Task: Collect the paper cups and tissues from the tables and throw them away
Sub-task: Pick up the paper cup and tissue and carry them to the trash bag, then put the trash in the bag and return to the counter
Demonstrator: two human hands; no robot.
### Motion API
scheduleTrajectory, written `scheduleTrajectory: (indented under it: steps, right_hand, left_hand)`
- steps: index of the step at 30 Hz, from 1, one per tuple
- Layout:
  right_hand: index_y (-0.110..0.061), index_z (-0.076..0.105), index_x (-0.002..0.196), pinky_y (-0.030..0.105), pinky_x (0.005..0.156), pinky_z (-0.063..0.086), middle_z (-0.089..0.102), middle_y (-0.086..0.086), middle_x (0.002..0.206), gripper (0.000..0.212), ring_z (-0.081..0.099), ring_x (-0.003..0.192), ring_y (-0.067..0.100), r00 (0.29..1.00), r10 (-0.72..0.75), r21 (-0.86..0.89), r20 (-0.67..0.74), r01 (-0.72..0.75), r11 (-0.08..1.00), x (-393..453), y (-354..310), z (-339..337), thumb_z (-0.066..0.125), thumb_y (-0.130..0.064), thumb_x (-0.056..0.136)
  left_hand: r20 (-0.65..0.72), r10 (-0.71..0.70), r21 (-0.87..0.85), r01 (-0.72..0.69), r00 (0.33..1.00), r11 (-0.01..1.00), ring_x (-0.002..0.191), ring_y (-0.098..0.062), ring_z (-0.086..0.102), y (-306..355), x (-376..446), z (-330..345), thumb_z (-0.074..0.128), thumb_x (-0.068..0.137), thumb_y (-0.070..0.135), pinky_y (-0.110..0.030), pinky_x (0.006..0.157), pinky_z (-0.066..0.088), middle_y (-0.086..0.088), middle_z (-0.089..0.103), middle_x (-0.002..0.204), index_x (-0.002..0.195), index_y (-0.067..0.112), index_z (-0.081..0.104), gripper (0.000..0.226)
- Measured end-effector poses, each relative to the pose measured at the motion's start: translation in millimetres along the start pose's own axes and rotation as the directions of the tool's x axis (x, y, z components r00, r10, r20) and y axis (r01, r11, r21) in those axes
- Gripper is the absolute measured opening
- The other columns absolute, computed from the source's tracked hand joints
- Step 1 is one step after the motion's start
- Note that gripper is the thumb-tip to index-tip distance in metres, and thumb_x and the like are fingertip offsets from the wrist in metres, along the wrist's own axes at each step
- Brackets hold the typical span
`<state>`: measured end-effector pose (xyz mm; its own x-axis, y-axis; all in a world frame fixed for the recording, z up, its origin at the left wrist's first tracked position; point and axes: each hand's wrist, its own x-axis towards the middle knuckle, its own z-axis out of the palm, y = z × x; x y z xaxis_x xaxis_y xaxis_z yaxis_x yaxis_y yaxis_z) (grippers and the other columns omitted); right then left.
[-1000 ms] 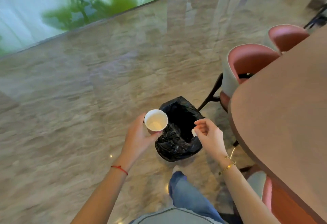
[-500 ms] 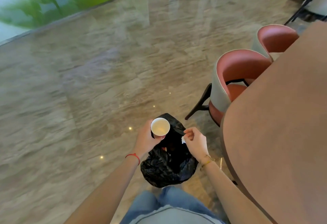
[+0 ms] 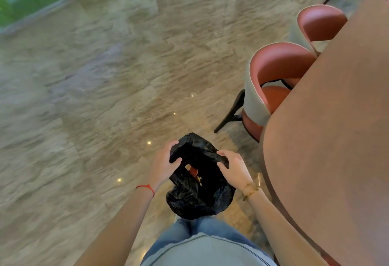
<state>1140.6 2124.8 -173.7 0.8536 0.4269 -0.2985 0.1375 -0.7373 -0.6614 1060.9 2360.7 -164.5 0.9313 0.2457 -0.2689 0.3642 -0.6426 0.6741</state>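
Observation:
A black bin bag (image 3: 195,198) stands on the floor just in front of my legs, its mouth open. My left hand (image 3: 164,161) grips the left edge of the bag's rim, thumb hooked inside. On the right edge, my right hand (image 3: 233,165) holds the rim with curled fingers. Down inside the bag lies a paper cup (image 3: 192,171), showing a red side and pale rim. No tissue is visible; the bag's interior is mostly dark.
A brown table (image 3: 336,139) fills the right side, its rounded edge close to my right arm. Two pink chairs (image 3: 275,80) are tucked against it beyond the bag. Polished stone floor (image 3: 94,108) stretches to the left and ahead.
The cup left my left hand and now lies in the bag. The white scrap is gone from my right hand. Both hands moved onto the bag's rim.

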Motion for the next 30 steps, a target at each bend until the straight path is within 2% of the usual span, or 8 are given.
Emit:
scheduleTrajectory:
  steps: [3,5,10,13,18,23,27,30]
  right_hand:
    - [-0.020,0.051,0.132,0.026,0.106,0.034,0.055,-0.003,0.129,0.040,0.038,0.127,0.013,0.997,-0.053,-0.030,-0.052,0.051,0.998,-9,-5,-5,0.057,-0.022,0.093]
    - [-0.020,0.051,0.132,0.031,0.107,0.037,0.055,-0.003,0.129,0.040,0.038,0.128,0.014,0.994,-0.071,-0.038,-0.080,0.068,0.997,-16,-9,-6,0.057,-0.022,0.093]
    - [-0.024,0.051,0.131,0.024,0.105,0.033,0.055,-0.006,0.129,0.040,0.037,0.128,0.010,0.986,-0.084,-0.048,-0.144,0.078,0.996,-35,-12,-14,0.057,-0.026,0.092]
    - [-0.027,0.051,0.130,0.018,0.101,0.027,0.054,-0.009,0.128,0.039,0.036,0.126,0.006,0.974,-0.090,-0.060,-0.207,0.079,0.995,-52,-12,-21,0.058,-0.028,0.092]
    - [-0.029,0.053,0.128,0.019,0.100,0.028,0.055,-0.011,0.127,0.036,0.038,0.123,0.006,0.946,-0.070,-0.088,-0.316,0.045,0.995,-93,-16,-26,0.058,-0.027,0.092]
    - [-0.026,0.054,0.127,0.026,0.099,0.035,0.057,-0.007,0.125,0.036,0.044,0.120,0.015,0.901,0.015,-0.065,-0.433,-0.048,0.997,-149,-28,-5,0.059,-0.025,0.091]
    - [-0.026,0.054,0.127,0.031,0.103,0.037,0.057,-0.006,0.124,0.037,0.045,0.119,0.016,0.843,0.149,0.037,-0.517,-0.152,0.988,-209,-39,24,0.060,-0.024,0.091]
    - [-0.027,0.054,0.127,0.025,0.098,0.036,0.057,-0.008,0.121,0.038,0.045,0.118,0.014,0.790,0.230,0.087,-0.569,-0.220,0.972,-257,-46,47,0.061,-0.026,0.090]
  left_hand:
    - [-0.037,0.049,0.069,-0.046,0.998,0.997,0.072,-0.010,0.050,4,-11,-15,0.061,0.093,0.024,-0.038,0.079,0.051,-0.002,0.058,0.130,0.138,0.020,0.045,0.048]
    - [-0.067,0.076,0.121,-0.067,0.995,0.990,0.054,-0.011,0.044,4,-21,-23,0.060,0.094,0.026,-0.041,0.067,0.052,-0.003,0.060,0.123,0.136,0.021,0.048,0.045]
    - [-0.101,0.131,0.177,-0.111,0.986,0.978,0.084,-0.029,0.066,4,-44,-32,0.058,0.094,0.030,-0.036,0.077,0.054,0.009,0.051,0.137,0.134,0.024,0.050,0.041]
    - [-0.125,0.176,0.228,-0.144,0.976,0.963,0.057,-0.006,0.058,5,-57,-33,0.058,0.094,0.033,-0.017,0.056,0.046,0.012,0.054,0.132,0.130,0.027,0.052,0.038]
    - [-0.073,0.237,0.238,-0.214,0.969,0.947,0.034,-0.010,0.035,17,-75,-42,0.057,0.094,0.030,-0.018,0.042,0.037,0.008,0.058,0.123,0.131,0.026,0.052,0.038]
    - [-0.024,0.313,0.217,-0.301,0.949,0.929,0.036,-0.005,0.040,19,-99,-54,0.059,0.092,0.031,-0.011,0.040,0.033,0.013,0.039,0.063,0.132,0.028,0.051,0.041]
    - [0.079,0.403,0.261,-0.410,0.912,0.874,0.045,-0.009,0.049,17,-124,-60,0.058,0.093,0.034,-0.017,0.038,0.035,-0.015,0.066,0.089,0.133,0.033,0.048,0.041]
    - [0.153,0.470,0.256,-0.495,0.869,0.831,0.067,-0.026,0.061,17,-145,-61,0.057,0.093,0.034,-0.021,0.047,0.041,0.001,0.064,0.110,0.132,0.035,0.048,0.040]
